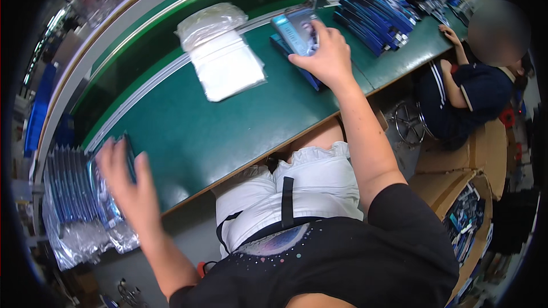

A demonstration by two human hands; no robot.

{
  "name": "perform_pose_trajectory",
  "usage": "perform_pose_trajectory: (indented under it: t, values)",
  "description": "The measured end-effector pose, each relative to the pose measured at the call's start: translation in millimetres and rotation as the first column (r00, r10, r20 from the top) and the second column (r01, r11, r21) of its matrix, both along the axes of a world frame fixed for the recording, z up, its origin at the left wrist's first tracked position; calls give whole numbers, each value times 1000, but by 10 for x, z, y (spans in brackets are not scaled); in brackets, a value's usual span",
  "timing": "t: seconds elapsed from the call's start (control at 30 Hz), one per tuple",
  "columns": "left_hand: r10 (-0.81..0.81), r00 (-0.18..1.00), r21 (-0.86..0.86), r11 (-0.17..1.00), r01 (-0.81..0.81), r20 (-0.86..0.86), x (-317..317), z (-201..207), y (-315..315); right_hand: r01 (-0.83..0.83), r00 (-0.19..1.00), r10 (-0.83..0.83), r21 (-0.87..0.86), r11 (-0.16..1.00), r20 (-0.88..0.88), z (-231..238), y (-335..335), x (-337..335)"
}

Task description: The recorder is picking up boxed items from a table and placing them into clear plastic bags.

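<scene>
My right hand point(326, 56) rests on a small blue-and-white box point(294, 31) on top of a dark blue stack at the far side of the green table point(217, 131), fingers curled over the box's edge. My left hand point(127, 179) grips a flat blue package in clear wrap point(108, 191) at the table's left end. It is lifted from a row of similar blue packages point(68, 185) standing upright in crinkled plastic.
A pile of white plastic bags point(222, 57) lies on the table's middle. More blue boxes point(374, 14) are stacked at the far right. Another person point(474, 85) sits to my right beside cardboard cartons point(468, 194) holding more packages.
</scene>
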State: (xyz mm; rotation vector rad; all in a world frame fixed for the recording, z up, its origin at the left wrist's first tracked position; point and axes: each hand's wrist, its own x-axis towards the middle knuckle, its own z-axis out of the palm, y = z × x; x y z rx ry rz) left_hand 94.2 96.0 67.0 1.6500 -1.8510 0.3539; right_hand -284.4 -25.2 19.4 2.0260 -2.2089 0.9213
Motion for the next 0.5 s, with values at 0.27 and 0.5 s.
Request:
perform_pose_trajectory:
  t: [0.27,0.5]
  values:
    - [-547,835,91,836,541,64,-796,-704,-1048,-409,-66,427,-414,813,902,52,540,309]
    - [-532,836,91,833,545,-137,-930,-662,-1137,-652,-558,-122,-342,676,821,-232,733,303]
